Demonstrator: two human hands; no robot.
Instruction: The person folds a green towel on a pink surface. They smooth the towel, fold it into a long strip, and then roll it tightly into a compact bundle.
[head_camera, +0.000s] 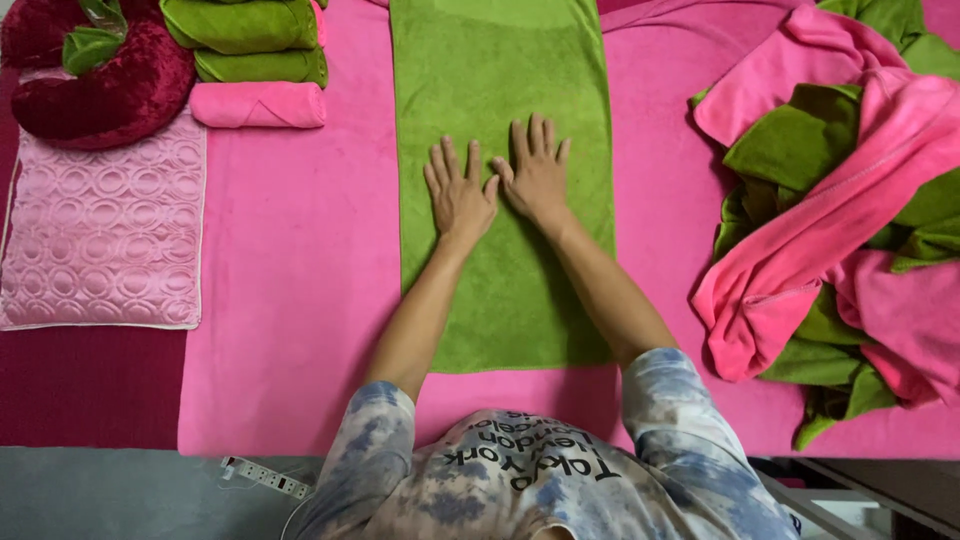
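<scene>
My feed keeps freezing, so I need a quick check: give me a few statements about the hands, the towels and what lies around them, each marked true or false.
1. Both hands, left hand and right hand, lie flat, fingers spread, on the green towel. True.
2. The green towel is crumpled in a ball. False: it lies spread out flat in a long strip on the pink cover.
3. A heap of unfolded pink and green towels lies to the person's right. True.
4. The rolled pink towel lies under the right hand. False: it sits far to the left, beside folded green towels.
5. The quilted pink pillow lies on top of the heap. False: it lies at the left edge.
</scene>
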